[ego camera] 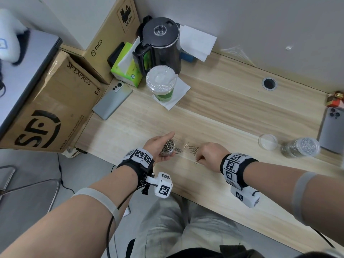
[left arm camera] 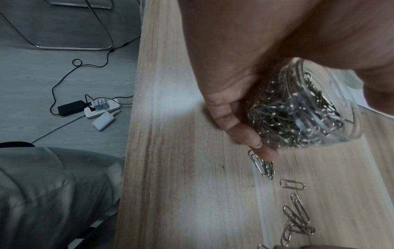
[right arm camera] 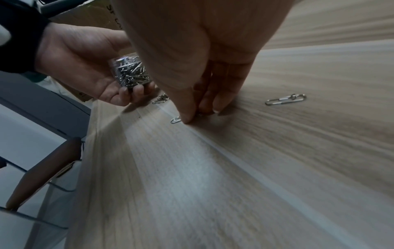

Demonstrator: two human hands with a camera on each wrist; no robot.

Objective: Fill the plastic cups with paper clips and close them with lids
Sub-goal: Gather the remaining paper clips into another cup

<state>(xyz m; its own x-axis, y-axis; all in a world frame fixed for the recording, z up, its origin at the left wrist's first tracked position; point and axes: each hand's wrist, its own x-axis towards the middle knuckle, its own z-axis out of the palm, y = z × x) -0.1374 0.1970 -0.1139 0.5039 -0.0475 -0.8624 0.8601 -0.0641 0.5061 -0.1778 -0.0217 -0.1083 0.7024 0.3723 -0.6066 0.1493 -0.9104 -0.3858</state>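
Two plastic cups are in view. One plastic cup [ego camera: 168, 147], heaped with paper clips and without a lid, sits in the left hand [ego camera: 158, 148], whose fingers and thumb are curled round its wall; in the left wrist view it is tilted, mouth toward the right hand. The second cup [ego camera: 301, 147], well to the right of the right hand, is packed with clips and appears to have its lid on, so that one is judged finished. A loose lid [ego camera: 267, 142] lies on the desk [ego camera: 242, 112] between the right hand and the second cup, presumably meant for the held cup.

The right hand [ego camera: 210, 154] is pressed down to the desk, thumb and fingertips pinched together on a single clip [right arm camera: 176, 120]. A small scatter of loose clips [ego camera: 192, 148] remains on the desk between the two hands, with a few more just beside the left fingers.

Judged remaining: gather the scattered clips into the held cup, then fit the loose lid.

Hard to confirm: whether the pinched clip is off the surface, since the thumb covers most of it; whether the second cup's lid is fully seated; and the held cup's base, hidden in the palm.
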